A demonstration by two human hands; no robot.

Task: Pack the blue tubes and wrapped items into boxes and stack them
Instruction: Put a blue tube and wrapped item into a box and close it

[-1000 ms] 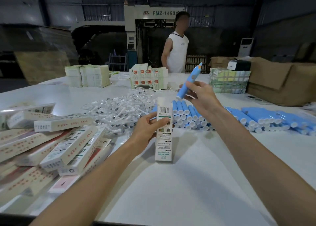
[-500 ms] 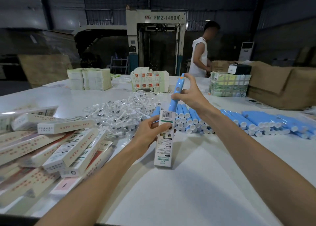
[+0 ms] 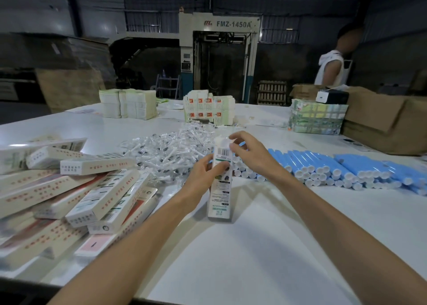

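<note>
Evidently at the filling-and-closing step. Holding one slim box (image 3: 219, 189) upright on the white surface (image 3: 254, 247), near the middle, barcode panel toward the camera. Gripping it round the waist with the left hand (image 3: 204, 175), thumb across the front, fingers curled behind. Working at the top with the right hand (image 3: 250, 153), fingertips on the white end flap (image 3: 221, 140) at the box's mouth (pinching or merely pressing, hard to tell). Shows no blue above the mouth, so probably loaded with a tube already; cannot see inside to confirm. Just behind and to the right, within easy reach: a long row of blue tubes (image 3: 323, 163), white caps facing the camera. Behind and to the left: a heap of clear wrapped items (image 3: 166, 152). Farther left: a loose pile of boxes (image 3: 92, 189), lying flat and overlapping, looking closed. Next, most likely: fetching a wrapped item from the heap if not yet inside, then folding the flap and tucking it square. Calls for a steady left-hand grip against tipping, a light touch on thin card, and then laying the box flat onto the pile, tidier than at present.
</note>
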